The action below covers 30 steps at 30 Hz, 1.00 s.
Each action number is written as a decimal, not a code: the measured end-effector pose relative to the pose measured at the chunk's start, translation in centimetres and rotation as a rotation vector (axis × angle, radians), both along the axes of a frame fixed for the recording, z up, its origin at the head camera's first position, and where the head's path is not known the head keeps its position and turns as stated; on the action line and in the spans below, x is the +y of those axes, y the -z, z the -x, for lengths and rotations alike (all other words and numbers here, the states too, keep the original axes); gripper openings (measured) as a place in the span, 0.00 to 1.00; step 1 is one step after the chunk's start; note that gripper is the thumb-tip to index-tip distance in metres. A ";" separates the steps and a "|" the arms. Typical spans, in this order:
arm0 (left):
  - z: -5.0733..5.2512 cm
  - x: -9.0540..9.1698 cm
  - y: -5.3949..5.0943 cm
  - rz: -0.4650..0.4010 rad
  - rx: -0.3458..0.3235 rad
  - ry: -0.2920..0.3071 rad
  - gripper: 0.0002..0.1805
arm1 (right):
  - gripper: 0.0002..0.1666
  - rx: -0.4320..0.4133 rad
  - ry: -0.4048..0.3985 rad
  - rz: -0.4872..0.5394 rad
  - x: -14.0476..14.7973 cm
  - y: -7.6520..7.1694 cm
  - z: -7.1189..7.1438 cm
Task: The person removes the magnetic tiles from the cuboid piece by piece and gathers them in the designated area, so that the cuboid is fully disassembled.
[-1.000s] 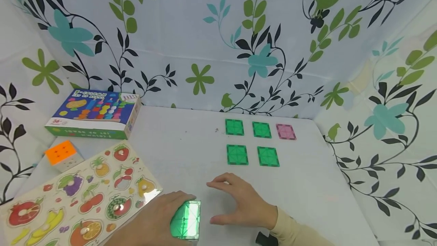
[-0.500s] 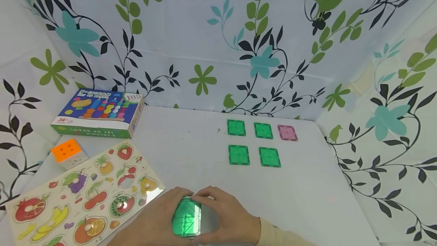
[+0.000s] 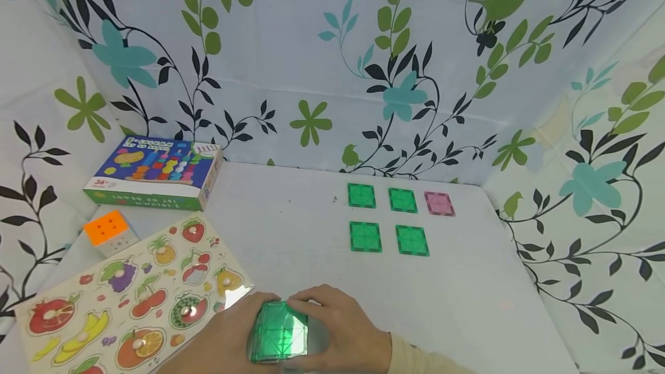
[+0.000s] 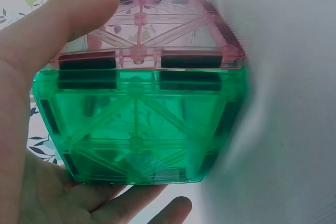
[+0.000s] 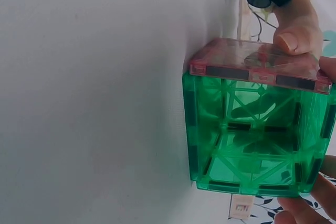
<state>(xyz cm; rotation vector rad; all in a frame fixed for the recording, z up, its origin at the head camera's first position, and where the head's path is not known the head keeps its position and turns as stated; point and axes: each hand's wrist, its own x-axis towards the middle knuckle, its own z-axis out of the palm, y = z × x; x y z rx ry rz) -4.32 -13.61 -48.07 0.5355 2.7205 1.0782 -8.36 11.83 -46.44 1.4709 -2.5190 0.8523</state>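
A box of green magnetic tiles [image 3: 277, 333] stands low in the head view, held between both hands. My left hand [image 3: 223, 336] grips its left side. From the right, my right hand [image 3: 345, 331] holds it with thumb and fingers at its near and far edges. The left wrist view has the green side [image 4: 136, 124] joined to a pink tile [image 4: 152, 30], with left fingers [image 4: 121, 205] along the opposite side. Seen in the right wrist view, the box has an open green interior [image 5: 257, 135], and a thumb lies on its pink tile [image 5: 257, 64].
Four flat green tiles [image 3: 365, 236] and a pink tile [image 3: 439, 204] lie beyond the right hand. At the left are a fruit puzzle board [image 3: 171, 264], a cube puzzle [image 3: 109, 229] and a blue game box [image 3: 156, 169]. Patterned cloth [image 3: 291, 62] hangs behind.
My right hand has moved left and taken hold of the box's right side. The box has turned slightly in the hands. The head view has shifted a little.
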 end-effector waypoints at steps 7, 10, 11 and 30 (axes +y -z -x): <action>0.0 0.0 0.5 -0.004 0.071 0.002 0.48 | 0.48 -0.060 0.046 -0.026 -0.2 -0.1 -0.2; 0.1 0.1 0.5 0.006 0.062 0.002 0.48 | 0.49 -0.059 0.057 -0.040 -0.1 -0.1 -0.2; 0.1 0.1 0.5 0.009 0.050 0.003 0.48 | 0.49 -0.060 0.058 -0.041 -0.1 -0.1 -0.2; 0.3 0.1 -0.3 0.020 -0.062 0.021 0.46 | 0.50 0.206 0.017 0.090 -0.2 -0.3 0.4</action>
